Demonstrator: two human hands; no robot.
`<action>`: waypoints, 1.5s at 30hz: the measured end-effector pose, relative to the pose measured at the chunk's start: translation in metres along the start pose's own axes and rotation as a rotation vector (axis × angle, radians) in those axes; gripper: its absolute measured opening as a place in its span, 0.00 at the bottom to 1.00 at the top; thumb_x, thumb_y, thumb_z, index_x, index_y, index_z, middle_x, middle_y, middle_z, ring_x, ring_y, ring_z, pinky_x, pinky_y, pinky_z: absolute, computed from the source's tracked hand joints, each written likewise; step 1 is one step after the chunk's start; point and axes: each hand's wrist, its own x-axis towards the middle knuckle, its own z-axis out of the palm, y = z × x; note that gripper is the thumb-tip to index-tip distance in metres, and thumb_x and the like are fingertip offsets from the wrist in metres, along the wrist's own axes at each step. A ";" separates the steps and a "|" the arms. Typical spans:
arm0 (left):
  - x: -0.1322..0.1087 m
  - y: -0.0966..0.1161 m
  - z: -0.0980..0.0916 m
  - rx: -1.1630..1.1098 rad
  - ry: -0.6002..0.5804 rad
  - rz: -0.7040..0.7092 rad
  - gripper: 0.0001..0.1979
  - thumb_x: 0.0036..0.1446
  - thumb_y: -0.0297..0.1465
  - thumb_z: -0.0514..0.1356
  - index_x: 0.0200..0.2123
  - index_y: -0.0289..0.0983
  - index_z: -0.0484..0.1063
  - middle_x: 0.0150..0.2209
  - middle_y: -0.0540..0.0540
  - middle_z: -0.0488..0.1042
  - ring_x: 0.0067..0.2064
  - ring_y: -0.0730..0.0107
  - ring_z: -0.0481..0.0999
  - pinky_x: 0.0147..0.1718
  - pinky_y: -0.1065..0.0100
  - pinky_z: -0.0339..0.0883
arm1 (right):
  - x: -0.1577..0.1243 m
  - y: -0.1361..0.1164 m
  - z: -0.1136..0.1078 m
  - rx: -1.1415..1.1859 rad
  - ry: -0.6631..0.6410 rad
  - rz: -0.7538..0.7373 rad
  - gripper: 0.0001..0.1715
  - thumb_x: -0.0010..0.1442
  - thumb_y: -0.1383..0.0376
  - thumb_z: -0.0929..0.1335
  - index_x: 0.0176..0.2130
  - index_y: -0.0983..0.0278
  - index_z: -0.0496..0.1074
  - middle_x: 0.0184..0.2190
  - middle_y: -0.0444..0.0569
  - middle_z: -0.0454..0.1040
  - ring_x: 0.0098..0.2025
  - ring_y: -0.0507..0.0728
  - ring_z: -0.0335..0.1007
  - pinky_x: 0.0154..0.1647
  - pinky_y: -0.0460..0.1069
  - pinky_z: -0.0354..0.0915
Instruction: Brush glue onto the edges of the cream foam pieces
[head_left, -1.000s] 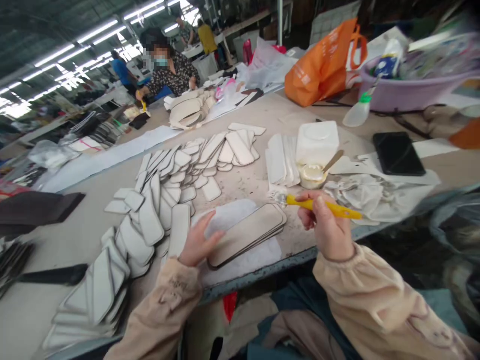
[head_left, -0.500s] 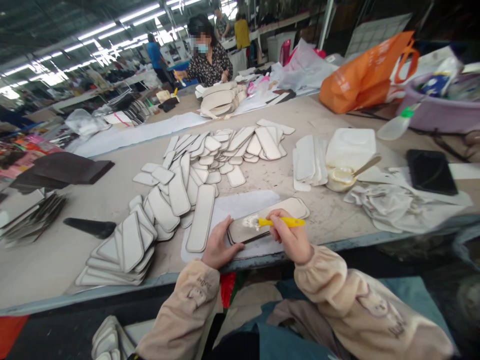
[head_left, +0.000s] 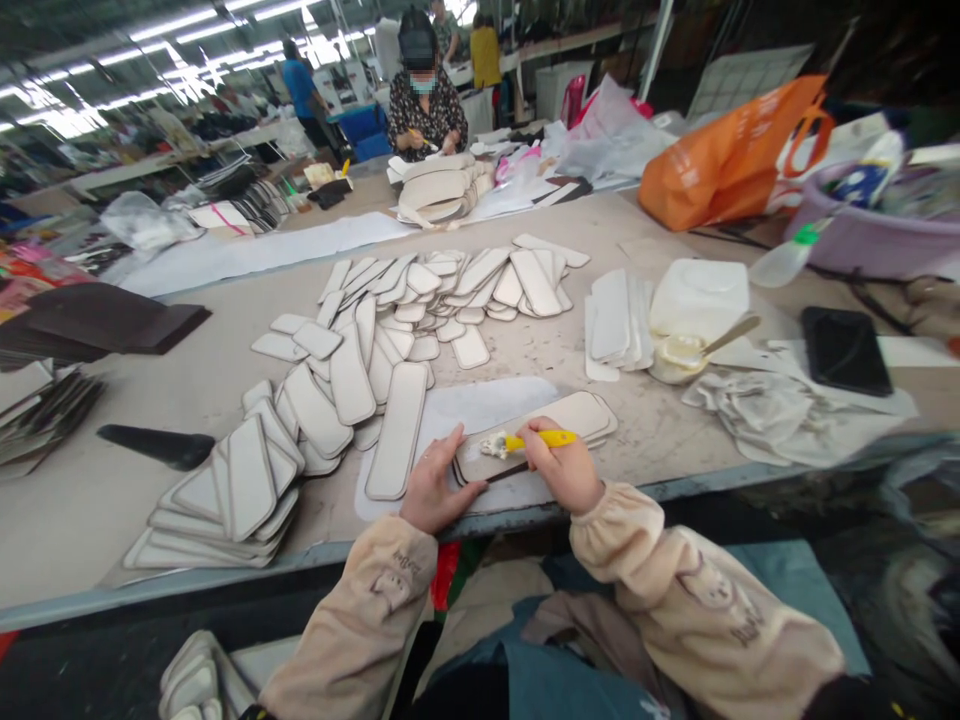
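Note:
My right hand (head_left: 566, 465) is closed around the yellow handle of a brush (head_left: 544, 440), whose bristles carry white paste. The bristles touch the left part of an oblong light-grey panel (head_left: 566, 415) with a dark edge and rounded corners. At least one similar panel lies under it. My left hand (head_left: 436, 483) grips the left end of this panel, thumb along the near edge and fingers at the end. Left of that hand, another long panel (head_left: 396, 435) lies on a white sheet (head_left: 480, 402). A bowl of pale paste (head_left: 677, 358) with a spatula stands at the right.
Many loose panels (head_left: 352, 375) cover the table's middle and left. A black-handled tool (head_left: 157, 445) lies at the left. To the right are a white container (head_left: 699, 298), crumpled cloth (head_left: 757, 410) and a black phone-like slab (head_left: 846, 350). A co-worker (head_left: 427, 110) works across the table.
My right hand has moved the brush slightly left along the panel. My left hand stays at the panel's end. The co-worker's raised hand has come down toward the other hand.

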 end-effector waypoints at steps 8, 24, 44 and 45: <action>0.000 -0.005 0.002 0.068 -0.003 0.050 0.40 0.53 0.41 0.64 0.66 0.41 0.53 0.57 0.41 0.70 0.58 0.53 0.69 0.62 0.47 0.58 | 0.003 0.026 -0.066 -0.245 0.302 0.016 0.16 0.63 0.56 0.60 0.32 0.62 0.70 0.21 0.43 0.70 0.26 0.54 0.69 0.31 0.48 0.61; -0.001 -0.011 0.005 0.064 0.009 0.066 0.44 0.51 0.43 0.66 0.67 0.41 0.50 0.56 0.39 0.71 0.58 0.51 0.70 0.61 0.46 0.58 | -0.034 0.007 -0.022 -0.851 0.156 -0.648 0.08 0.59 0.67 0.64 0.28 0.63 0.69 0.22 0.46 0.70 0.26 0.53 0.66 0.26 0.49 0.55; 0.000 -0.004 0.001 0.068 -0.010 0.056 0.43 0.52 0.44 0.65 0.66 0.41 0.51 0.57 0.40 0.70 0.59 0.53 0.69 0.62 0.49 0.57 | -0.012 0.029 -0.076 -0.601 0.438 -0.167 0.17 0.65 0.57 0.60 0.33 0.63 0.71 0.24 0.47 0.73 0.26 0.54 0.69 0.28 0.47 0.58; 0.000 -0.004 0.001 0.062 -0.014 0.052 0.44 0.52 0.44 0.65 0.67 0.41 0.50 0.57 0.40 0.70 0.59 0.53 0.69 0.62 0.48 0.57 | -0.013 0.029 -0.078 -0.684 0.469 -0.187 0.17 0.65 0.58 0.60 0.32 0.64 0.71 0.22 0.47 0.72 0.24 0.54 0.68 0.26 0.48 0.56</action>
